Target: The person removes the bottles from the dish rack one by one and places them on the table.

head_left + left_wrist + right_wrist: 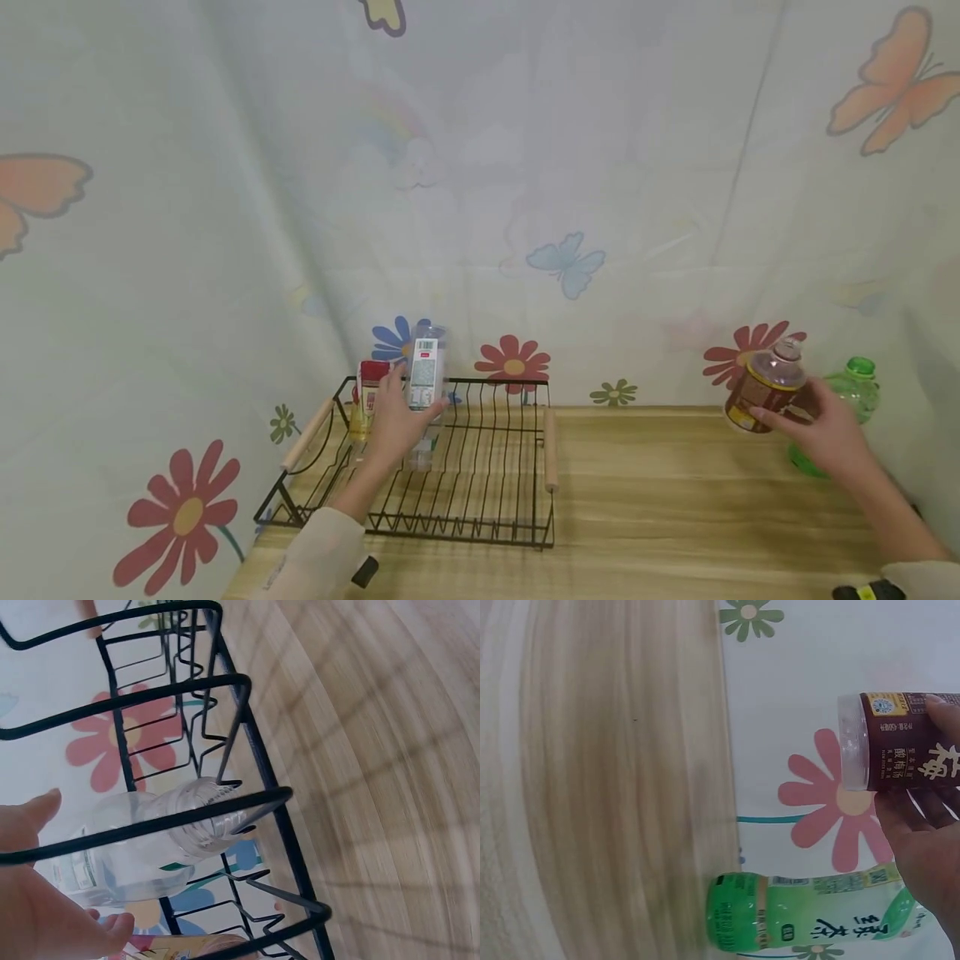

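Observation:
My left hand (396, 421) is at the wire rack, its thumb and fingers around a clear plastic bottle (429, 367) with a white label. This bottle points neck down, its mouth (206, 825) among the rack's wires. Beside the same hand, a bottle with a red and yellow label (367, 392) leans in the rack's left end, partly hidden. On the right, my right hand (832, 425) grips a drink bottle with a dark brown label (761, 392), raised above the table and tilted, neck up. Just behind that hand stands a green bottle (858, 392), partly covered by it.
The black wire rack (480, 533) has wooden handles (551, 450) at both ends. It rests on the left of the wood-grain table (645, 500). A curtain (622, 167) printed with flowers and butterflies hangs along the table's back edge.

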The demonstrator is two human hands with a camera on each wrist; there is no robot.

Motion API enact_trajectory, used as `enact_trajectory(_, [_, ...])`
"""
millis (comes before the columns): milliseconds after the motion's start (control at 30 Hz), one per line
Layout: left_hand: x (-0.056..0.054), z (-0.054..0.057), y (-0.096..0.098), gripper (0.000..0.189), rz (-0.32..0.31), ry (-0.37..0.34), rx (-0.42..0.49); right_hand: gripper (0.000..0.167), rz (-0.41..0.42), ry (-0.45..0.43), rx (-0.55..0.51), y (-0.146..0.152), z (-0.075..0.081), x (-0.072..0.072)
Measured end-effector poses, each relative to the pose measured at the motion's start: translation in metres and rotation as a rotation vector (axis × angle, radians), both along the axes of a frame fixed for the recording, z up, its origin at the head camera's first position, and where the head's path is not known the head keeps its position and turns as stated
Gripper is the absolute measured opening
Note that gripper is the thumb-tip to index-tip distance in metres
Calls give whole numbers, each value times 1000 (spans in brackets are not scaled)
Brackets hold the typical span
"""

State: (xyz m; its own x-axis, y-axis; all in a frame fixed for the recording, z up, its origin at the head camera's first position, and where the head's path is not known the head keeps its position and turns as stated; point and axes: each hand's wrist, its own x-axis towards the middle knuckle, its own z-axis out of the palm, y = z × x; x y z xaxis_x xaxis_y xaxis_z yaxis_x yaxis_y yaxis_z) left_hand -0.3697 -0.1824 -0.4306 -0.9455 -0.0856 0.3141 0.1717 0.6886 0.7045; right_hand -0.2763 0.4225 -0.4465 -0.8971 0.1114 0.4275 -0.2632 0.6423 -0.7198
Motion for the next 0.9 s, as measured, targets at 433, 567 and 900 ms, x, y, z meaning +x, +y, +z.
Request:
enact_trajectory(433, [-3, -17, -2, 100, 39, 4, -18, 90, -48, -137, -4, 8, -24, -2])
enact_trajectory(567, [-3, -21, -4, 101, 34, -6, -11, 87, -50, -120, 7, 11, -33, -3])
enact_trajectory(900, [-9, -22, -2, 102, 25, -28, 37, 91, -61, -174, -4, 20, -48, -5])
